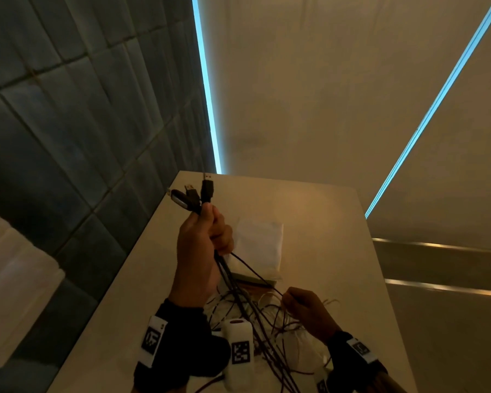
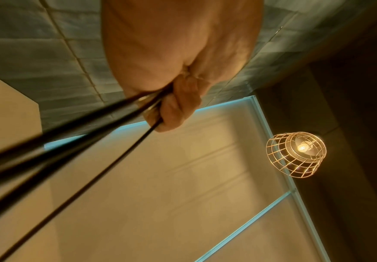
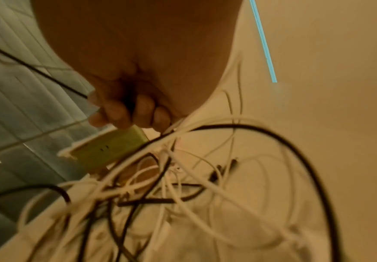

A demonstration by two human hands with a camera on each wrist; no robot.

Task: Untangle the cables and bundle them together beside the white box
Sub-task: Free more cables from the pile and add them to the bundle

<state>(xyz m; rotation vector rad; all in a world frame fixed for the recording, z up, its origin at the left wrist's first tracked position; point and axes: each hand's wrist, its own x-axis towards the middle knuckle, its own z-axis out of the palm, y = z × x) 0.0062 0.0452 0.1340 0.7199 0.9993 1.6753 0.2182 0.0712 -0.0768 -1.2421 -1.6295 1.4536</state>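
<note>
The left hand (image 1: 201, 245) is raised, forearm pointing toward 12 o'clock, its fingers (image 2: 178, 108) curled tight round a bunch of black cables (image 1: 224, 268). The right hand (image 1: 306, 313) sits lower at about 4 o'clock from it, knuckles up, fingertips (image 3: 117, 113) pinching one thin black cable (image 1: 255, 270).

Black cables (image 1: 233, 282) are seen as smooth rubbery plastic with a slight sheen; USB plugs (image 1: 207, 188) show glossy black plastic and metal tips. White cables (image 3: 205, 179) look matt plastic. White box (image 1: 260, 245) appears matt. Desk (image 1: 323, 236) is smooth, matt. Wall tiles (image 1: 68, 123) are semi-glossy. Lamp cage (image 2: 296, 155) is shiny wire metal.
</note>
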